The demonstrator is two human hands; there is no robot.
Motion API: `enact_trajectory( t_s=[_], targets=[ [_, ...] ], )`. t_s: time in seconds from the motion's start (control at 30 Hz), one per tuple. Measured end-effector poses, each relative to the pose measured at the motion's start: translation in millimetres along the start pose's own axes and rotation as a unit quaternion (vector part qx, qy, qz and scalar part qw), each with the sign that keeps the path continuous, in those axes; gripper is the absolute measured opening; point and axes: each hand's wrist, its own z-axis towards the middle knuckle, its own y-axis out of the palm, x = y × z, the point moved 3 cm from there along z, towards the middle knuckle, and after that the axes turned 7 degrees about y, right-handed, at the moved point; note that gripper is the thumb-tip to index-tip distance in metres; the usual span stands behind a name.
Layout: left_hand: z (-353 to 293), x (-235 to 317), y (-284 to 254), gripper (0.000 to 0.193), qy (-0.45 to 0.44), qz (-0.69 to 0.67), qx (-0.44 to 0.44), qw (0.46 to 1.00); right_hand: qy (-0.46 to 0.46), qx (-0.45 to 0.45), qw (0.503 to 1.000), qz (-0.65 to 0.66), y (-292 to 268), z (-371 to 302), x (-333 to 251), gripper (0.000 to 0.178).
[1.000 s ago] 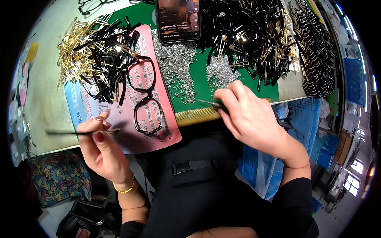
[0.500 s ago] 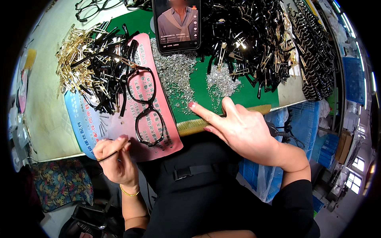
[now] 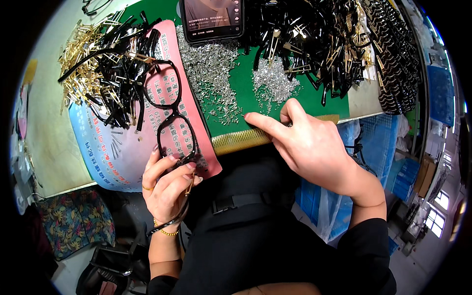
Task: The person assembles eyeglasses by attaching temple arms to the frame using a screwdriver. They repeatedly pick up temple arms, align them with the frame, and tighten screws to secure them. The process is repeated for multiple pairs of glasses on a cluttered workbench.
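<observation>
Glossy black eyeglass frame with two rounded rims lies lengthwise on a pink-and-blue printed sheet, its near end at the left hand. It looks light and fairly stiff, probably smooth plastic that could slip under dry fingertips; the thin rims seem the likeliest part to bend, so the bridge or the thicker hinge corner should give the surest hold. The left grip is narrow, pinched around a slim dark temple arm with a gold-coloured metal end, whose length runs back towards the wrist, while the fingertips seem to touch the frame's near corner. That springy metal end is best held close to the hinge.

Right of the sheet, the right hand points its index finger at the edge of a loose pile of tiny silver metal screws on a green mat; whether its curled fingers hold anything, I cannot tell. Such slivers should roll and scatter easily. A yellow mesh roll edges the desk.
</observation>
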Motion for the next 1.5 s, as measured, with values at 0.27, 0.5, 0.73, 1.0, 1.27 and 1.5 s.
enact_trajectory(
  t_s=[0.27, 0.5, 0.73, 1.0, 1.27, 1.5],
  targets=[
    [-1, -4, 4, 0.027, -0.046, 0.005, 0.0, 0.999, -0.002, 0.016, 1.0, 0.01, 3, 4, -2, 0.059],
    [7, -9, 0, 0.026, -0.057, -0.022, -0.006, 0.998, 0.014, -0.002, 0.999, -0.034, 0, 8, -11, 0.067],
    [6, -15, -4, 0.036, -0.039, -0.112, 0.07, 0.99, -0.069, -0.004, 0.99, 0.123, -7, 18, -30, 0.057],
    [9, -15, -3, 0.027, -0.055, -0.086, 0.059, 0.993, -0.021, -0.017, 1.0, 0.013, -9, 23, -15, 0.059],
    [20, -8, -4, 0.022, -0.055, -0.021, 0.018, 0.998, -0.012, 0.011, 1.0, -0.009, 0, 6, -4, 0.057],
    [18, -10, -2, 0.022, -0.098, -0.059, 0.039, 0.993, -0.025, 0.025, 0.999, -0.021, 3, 9, -4, 0.059]
  ],
)
